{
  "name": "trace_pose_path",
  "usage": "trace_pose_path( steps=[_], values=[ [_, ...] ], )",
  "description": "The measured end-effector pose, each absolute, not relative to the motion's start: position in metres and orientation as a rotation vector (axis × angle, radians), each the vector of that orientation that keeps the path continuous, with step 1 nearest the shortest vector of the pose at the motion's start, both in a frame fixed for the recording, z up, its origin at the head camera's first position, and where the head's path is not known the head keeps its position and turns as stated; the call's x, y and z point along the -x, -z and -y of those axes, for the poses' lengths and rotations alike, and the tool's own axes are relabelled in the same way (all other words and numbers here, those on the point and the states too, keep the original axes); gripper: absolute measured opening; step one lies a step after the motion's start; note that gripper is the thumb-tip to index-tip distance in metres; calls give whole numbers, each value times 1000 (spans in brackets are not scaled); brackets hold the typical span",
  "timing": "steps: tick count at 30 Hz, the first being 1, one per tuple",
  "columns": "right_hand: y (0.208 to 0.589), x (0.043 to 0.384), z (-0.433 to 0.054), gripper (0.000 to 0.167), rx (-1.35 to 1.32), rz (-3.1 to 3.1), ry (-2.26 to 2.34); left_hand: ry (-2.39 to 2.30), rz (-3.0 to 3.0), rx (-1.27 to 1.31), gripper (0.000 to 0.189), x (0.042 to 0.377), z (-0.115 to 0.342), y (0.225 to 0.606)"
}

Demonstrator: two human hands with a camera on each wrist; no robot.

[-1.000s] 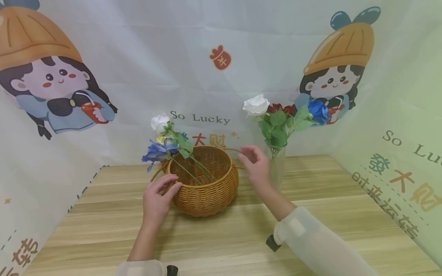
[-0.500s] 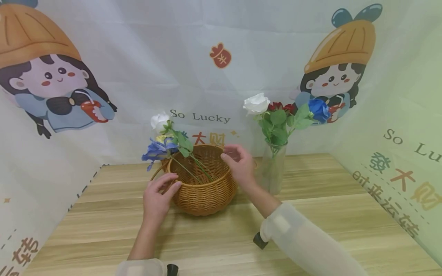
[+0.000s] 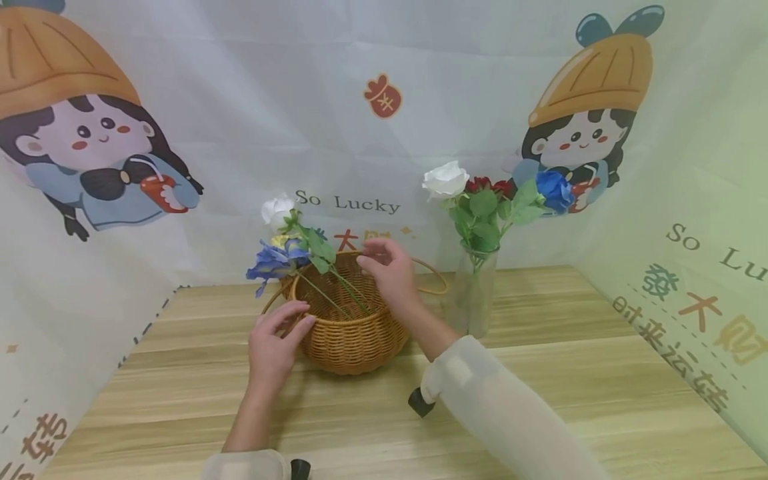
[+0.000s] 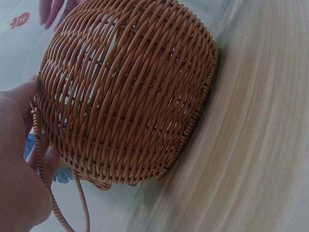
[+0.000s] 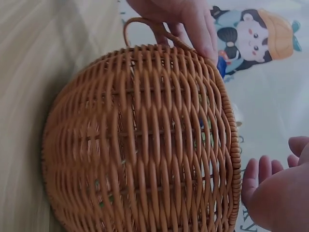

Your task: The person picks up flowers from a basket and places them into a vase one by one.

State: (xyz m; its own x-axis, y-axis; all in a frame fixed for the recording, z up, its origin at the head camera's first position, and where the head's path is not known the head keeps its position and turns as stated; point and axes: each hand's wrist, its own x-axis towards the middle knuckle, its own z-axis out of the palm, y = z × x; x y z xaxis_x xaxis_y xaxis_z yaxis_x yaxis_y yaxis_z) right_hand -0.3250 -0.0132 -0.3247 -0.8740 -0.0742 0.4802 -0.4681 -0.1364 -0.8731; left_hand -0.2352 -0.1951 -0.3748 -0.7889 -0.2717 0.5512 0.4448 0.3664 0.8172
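Observation:
A round brown wicker basket stands on the table with looped handles at its sides. My left hand holds its left rim beside the handle, thumb at the rim. Above the right part of the basket's opening is my right hand, fingers loosely bent and holding nothing; in the right wrist view it shows apart from the rim. Inside the basket, a white rose and a blue flower lean over the left rim, their stems reaching down inside. A yellow bloom is partly hidden between them.
Right of the basket stands a clear vase holding a white rose, dark red flowers and a blue rose. Printed cloth walls enclose the wooden table at the back and sides.
My right hand has moved left, from beside the basket's right handle to over its opening, uncovering the handle and vase. The left hand and the flowers have stayed in place.

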Motion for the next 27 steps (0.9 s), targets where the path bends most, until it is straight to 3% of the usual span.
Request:
trace_pose_path(
  steps=[27],
  values=[
    [329,363,17,25,-510,2265,-2392,1418,1984,206,21,234,193,373]
  ],
)
